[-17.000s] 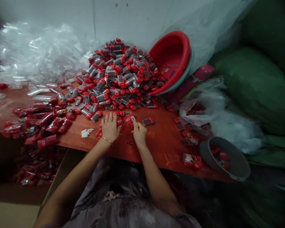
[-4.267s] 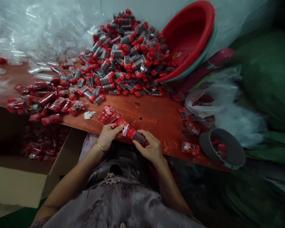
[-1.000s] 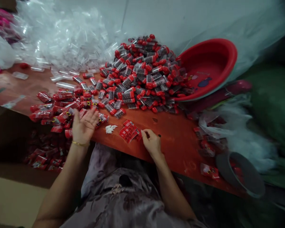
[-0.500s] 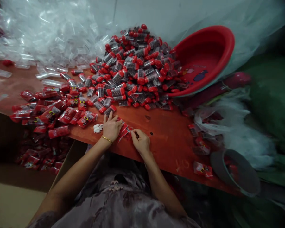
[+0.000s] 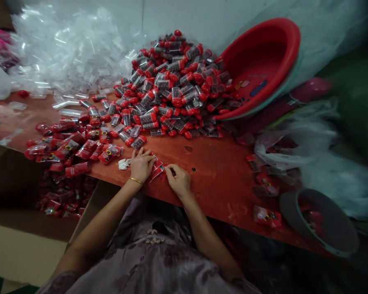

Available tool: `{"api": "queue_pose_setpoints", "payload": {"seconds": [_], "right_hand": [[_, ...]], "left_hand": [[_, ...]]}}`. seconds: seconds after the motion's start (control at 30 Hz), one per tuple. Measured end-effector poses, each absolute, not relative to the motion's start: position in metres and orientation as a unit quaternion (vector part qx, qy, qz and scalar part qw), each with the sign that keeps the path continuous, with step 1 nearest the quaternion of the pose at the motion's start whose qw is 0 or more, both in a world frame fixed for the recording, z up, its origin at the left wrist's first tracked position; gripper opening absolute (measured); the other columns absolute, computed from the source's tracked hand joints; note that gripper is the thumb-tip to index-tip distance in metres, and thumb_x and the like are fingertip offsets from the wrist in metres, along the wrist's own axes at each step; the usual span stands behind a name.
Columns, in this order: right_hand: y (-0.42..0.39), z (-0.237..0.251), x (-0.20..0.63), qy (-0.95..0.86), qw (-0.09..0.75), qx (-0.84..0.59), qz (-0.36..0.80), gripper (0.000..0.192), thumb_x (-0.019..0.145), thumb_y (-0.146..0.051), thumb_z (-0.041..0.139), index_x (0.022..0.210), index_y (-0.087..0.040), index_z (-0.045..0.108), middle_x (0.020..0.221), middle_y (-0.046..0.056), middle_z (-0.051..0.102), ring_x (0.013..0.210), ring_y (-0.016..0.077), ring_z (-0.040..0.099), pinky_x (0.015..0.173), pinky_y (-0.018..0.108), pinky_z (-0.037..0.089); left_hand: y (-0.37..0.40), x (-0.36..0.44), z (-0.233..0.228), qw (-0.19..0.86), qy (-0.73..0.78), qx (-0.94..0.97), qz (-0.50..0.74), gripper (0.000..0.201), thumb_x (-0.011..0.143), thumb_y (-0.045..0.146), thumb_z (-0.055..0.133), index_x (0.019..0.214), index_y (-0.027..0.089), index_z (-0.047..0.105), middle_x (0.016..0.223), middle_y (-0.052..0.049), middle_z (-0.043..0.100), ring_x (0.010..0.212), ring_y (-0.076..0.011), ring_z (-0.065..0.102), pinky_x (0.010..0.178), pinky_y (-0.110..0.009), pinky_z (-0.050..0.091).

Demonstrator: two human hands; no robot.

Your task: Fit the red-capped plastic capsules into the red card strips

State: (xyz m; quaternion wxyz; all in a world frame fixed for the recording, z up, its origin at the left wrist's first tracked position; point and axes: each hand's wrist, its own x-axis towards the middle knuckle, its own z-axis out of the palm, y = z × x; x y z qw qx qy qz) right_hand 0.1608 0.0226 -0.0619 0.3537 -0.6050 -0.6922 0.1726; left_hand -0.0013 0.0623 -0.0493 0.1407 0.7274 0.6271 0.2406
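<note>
Centre frame: left hand [image 5: 142,164] flat, fingers spread, pressing glossy red sachets [image 5: 157,169]; right hand [image 5: 178,179] pinching their edge. Above, heaped red-capped clear tubes [image 5: 174,85].

The person wears a loose garment of greyish-mauve fabric [image 5: 159,265] printed with darker, blurred floral patches; it fills the lower middle of the frame. At its centre front sits a small cluster of pale buttons or beads [image 5: 155,237], just below a dark opening at the neckline. The cloth is soft and gathers in folds toward the lower left and lower right of the frame. Both forearms are bare, with no sleeves showing past the elbows. A thin gold bangle [image 5: 135,180] circles the wrist of the left hand [image 5: 142,164]. The right hand [image 5: 178,179] carries no jewellery that shows, and its fingers [image 5: 168,168] are bare.
</note>
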Motion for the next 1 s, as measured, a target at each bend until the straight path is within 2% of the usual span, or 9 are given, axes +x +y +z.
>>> {"api": "queue_pose_setpoints", "payload": {"seconds": [0.07,0.17,0.23,0.33,0.43,0.7,0.77,0.9,1.0], "right_hand": [[0.022,-0.061,0.160,-0.687,0.350,-0.612,0.174,0.025,0.089,-0.035,0.046,0.087,-0.020,0.065,0.076,0.003,0.068,0.066,0.0148,0.061,0.065,0.025,0.045],[0.023,-0.054,0.155,-0.699,0.312,-0.626,0.150,0.030,0.090,-0.037,0.045,0.103,-0.017,0.063,0.085,0.006,0.068,0.074,0.0165,0.061,0.070,0.027,0.045],[0.028,-0.048,0.148,-0.717,0.266,-0.632,0.123,0.034,0.091,-0.041,0.045,0.107,-0.016,0.062,0.093,0.009,0.067,0.084,0.0201,0.061,0.074,0.030,0.044],[0.040,-0.040,0.136,-0.732,0.207,-0.642,0.101,0.037,0.089,-0.046,0.046,0.103,-0.017,0.064,0.098,0.012,0.065,0.090,0.0239,0.059,0.076,0.033,0.043],[0.051,-0.036,0.128,-0.746,0.176,-0.634,0.106,0.028,0.086,-0.042,0.053,0.093,-0.019,0.065,0.093,0.010,0.065,0.088,0.0238,0.057,0.076,0.033,0.042],[0.041,-0.027,0.131,-0.776,0.156,-0.576,0.203,0.009,0.080,-0.028,0.064,0.085,-0.021,0.065,0.089,0.004,0.066,0.085,0.0189,0.057,0.078,0.030,0.042],[0.038,-0.024,0.132,-0.773,0.151,-0.581,0.207,0.014,0.080,-0.030,0.064,0.091,-0.020,0.064,0.092,0.005,0.065,0.086,0.0187,0.058,0.078,0.030,0.042],[0.033,-0.021,0.128,-0.740,0.116,-0.646,0.150,0.042,0.081,-0.049,0.059,0.108,-0.017,0.059,0.105,0.011,0.062,0.098,0.0246,0.056,0.082,0.035,0.042],[0.031,-0.020,0.121,-0.744,0.065,-0.652,0.133,0.045,0.079,-0.051,0.060,0.109,-0.017,0.059,0.107,0.012,0.060,0.102,0.0279,0.053,0.083,0.038,0.041]], "left_hand": [[0.060,-0.004,-0.049,0.140,0.627,0.719,0.265,0.025,0.087,0.030,0.047,0.090,0.023,0.072,0.118,-0.006,0.066,0.124,-0.0279,0.048,0.105,-0.047,0.029],[0.043,-0.018,-0.042,0.118,0.631,0.694,0.324,0.034,0.088,0.035,0.045,0.110,0.020,0.065,0.122,-0.011,0.063,0.124,-0.0272,0.049,0.100,-0.041,0.035],[0.026,-0.030,-0.034,0.101,0.663,0.675,0.307,0.040,0.087,0.041,0.045,0.115,0.018,0.062,0.114,-0.014,0.066,0.112,-0.0283,0.057,0.090,-0.037,0.041],[0.004,-0.041,-0.023,0.120,0.725,0.652,0.186,0.040,0.087,0.047,0.043,0.099,0.019,0.068,0.083,-0.013,0.071,0.080,-0.0264,0.065,0.068,-0.031,0.041],[-0.005,-0.038,-0.020,0.204,0.721,0.651,0.123,0.041,0.086,0.050,0.044,0.087,0.019,0.070,0.070,-0.010,0.069,0.068,-0.0238,0.064,0.058,-0.028,0.035],[0.010,-0.024,-0.034,0.324,0.695,0.600,0.228,0.029,0.083,0.043,0.050,0.083,0.017,0.062,0.065,-0.004,0.065,0.062,-0.0179,0.060,0.059,-0.026,0.036],[0.009,-0.024,-0.036,0.319,0.701,0.593,0.235,0.027,0.080,0.044,0.055,0.082,0.017,0.058,0.064,-0.003,0.063,0.061,-0.0176,0.059,0.058,-0.026,0.036],[0.005,-0.024,-0.037,0.297,0.720,0.586,0.225,0.025,0.073,0.037,0.064,0.085,0.019,0.052,0.064,0.001,0.061,0.061,-0.0173,0.058,0.058,-0.026,0.036],[0.006,-0.023,-0.035,0.302,0.722,0.586,0.209,0.020,0.072,0.029,0.065,0.083,0.020,0.051,0.063,0.002,0.061,0.064,-0.0171,0.060,0.060,-0.025,0.037]]}}
